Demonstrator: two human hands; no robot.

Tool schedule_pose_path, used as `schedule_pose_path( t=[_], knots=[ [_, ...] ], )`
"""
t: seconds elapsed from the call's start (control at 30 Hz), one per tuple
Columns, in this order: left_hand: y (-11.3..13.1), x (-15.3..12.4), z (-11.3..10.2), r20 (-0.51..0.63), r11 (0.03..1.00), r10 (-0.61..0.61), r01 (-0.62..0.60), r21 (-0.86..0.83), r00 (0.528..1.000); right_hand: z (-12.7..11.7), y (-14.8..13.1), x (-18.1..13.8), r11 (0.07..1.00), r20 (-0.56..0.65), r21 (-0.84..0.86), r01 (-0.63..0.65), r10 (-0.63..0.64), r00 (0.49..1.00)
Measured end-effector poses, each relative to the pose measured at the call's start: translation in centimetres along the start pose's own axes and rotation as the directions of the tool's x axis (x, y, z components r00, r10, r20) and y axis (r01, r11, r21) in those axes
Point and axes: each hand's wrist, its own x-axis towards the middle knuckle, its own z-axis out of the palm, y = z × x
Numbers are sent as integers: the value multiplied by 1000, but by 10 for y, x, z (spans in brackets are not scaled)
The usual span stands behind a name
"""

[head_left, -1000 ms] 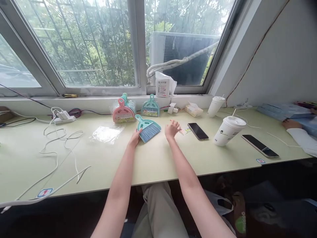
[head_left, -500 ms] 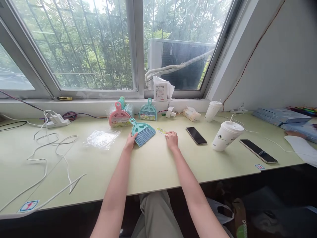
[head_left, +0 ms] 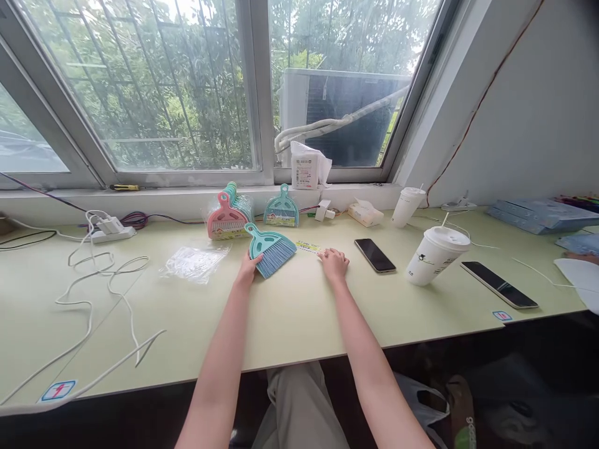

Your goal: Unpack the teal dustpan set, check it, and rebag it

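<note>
A small teal hand broom with blue bristles lies on the pale green desk. My left hand rests at its near left edge, fingers touching the broom. My right hand lies flat on the desk to the broom's right, its fingertips pressing on one end of a yellow paper label. A crumpled clear plastic bag lies left of the broom. Behind it stand a pink dustpan set in wrapping and a teal dustpan.
A black phone lies right of my right hand, then a tilted white lidded cup and a second phone. White cables and a power strip spread at the left. Another person's hand shows at the far right edge.
My right hand came down from hovering near the phone onto the yellow label beside the broom, then slid slightly right. My left hand stayed on the broom.
</note>
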Motion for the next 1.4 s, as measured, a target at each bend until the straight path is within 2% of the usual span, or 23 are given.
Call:
schedule_pose_path(
  t=[0.13,0.27,0.53,0.7,0.9,1.0,1.1,1.27,1.4],
  knots=[
    [0,-3,1,7,1000,21,-21,-2,1000,5,0,0,998,46,-55,32,-29,999],
    [2,-5,3,34,1000,25,-26,13,999,4,1,0,999,95,-4,35,-34,995],
    [5,-10,6,28,1000,-8,7,28,1000,-3,-1,-4,997,9,74,30,-31,999],
    [3,-6,6,1,1000,-18,18,-21,1000,-6,-2,-8,996,-86,-5,84,-84,993],
    [3,-5,6,-5,998,-4,4,-56,1000,-8,-4,-8,983,43,34,183,-184,982],
    [4,-6,6,-12,998,-24,23,-53,1000,-9,-5,-7,980,103,71,187,-194,976],
    [4,-7,7,-8,999,-19,18,-42,1000,-12,-5,-6,982,113,120,143,-157,981],
    [5,-10,7,23,1000,1,0,-31,1000,-18,0,-3,984,176,171,-57,26,984],
    [7,-13,8,54,999,16,-14,-33,998,-18,0,0,914,218,378,-147,66,974]
  ],
)
